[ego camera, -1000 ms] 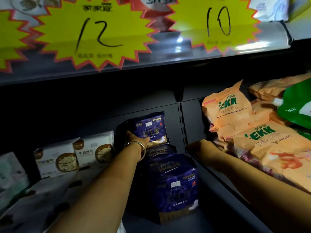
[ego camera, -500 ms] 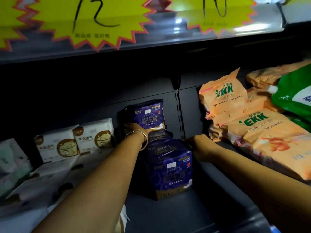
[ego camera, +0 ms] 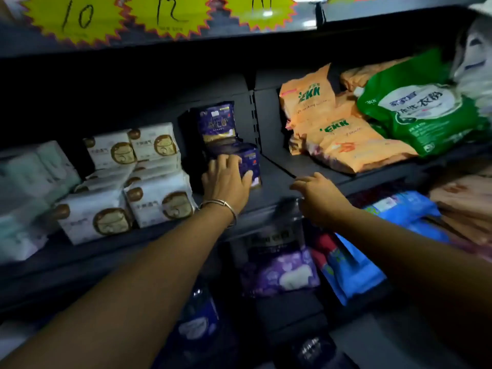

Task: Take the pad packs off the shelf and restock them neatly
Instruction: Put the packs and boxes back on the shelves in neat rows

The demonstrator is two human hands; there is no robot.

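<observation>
Two dark purple pad packs stand in a row on the dark shelf (ego camera: 278, 175). The rear pack (ego camera: 217, 123) leans against the back panel. My left hand (ego camera: 226, 182), with a metal bangle on the wrist, grips the front pack (ego camera: 251, 159), fingers over its top and thumb on its right front. My right hand (ego camera: 319, 198) hovers at the shelf's front edge, right of the packs, fingers loosely bent and holding nothing.
White pad packs (ego camera: 157, 201) are stacked left of the purple ones, with pale mint packs (ego camera: 32, 177) further left. Orange EKK bags (ego camera: 346, 139) and a green bag (ego camera: 420, 113) fill the right side. The shelf below holds purple (ego camera: 282, 272) and blue (ego camera: 354, 270) packs. Yellow price tags (ego camera: 170, 14) hang above.
My left hand has come forward from the rear purple pack to the front one. My right hand has drawn back from deep in the shelf to its front edge. The view now shows more shelves.
</observation>
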